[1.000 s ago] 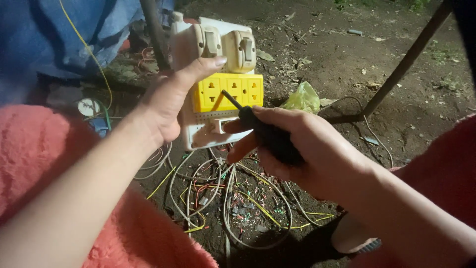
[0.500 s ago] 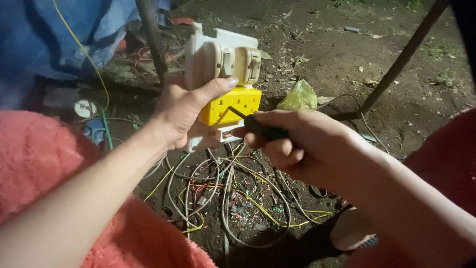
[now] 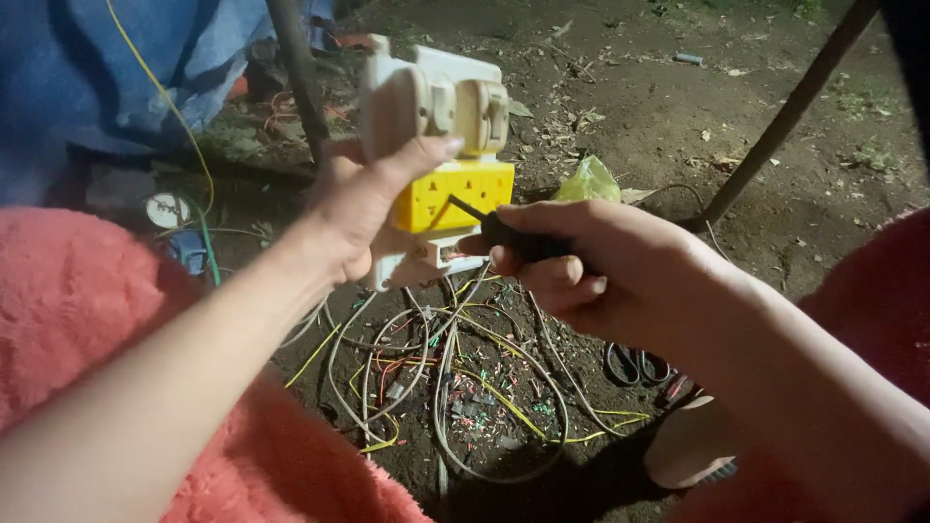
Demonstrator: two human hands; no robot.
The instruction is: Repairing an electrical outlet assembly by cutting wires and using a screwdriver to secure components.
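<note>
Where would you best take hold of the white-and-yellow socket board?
Probably by the socket board's long left edge, coming from the left, as the left hand grips it now. That leaves the yellow face open to the screwdriver in the right hand.

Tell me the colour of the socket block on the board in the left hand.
Yellow: the socket block sits on a white board, seen in the head view.

One head-worn camera looks steeply down, close over both hands, toward the dirt ground (image 3: pixel 630 116)
</note>
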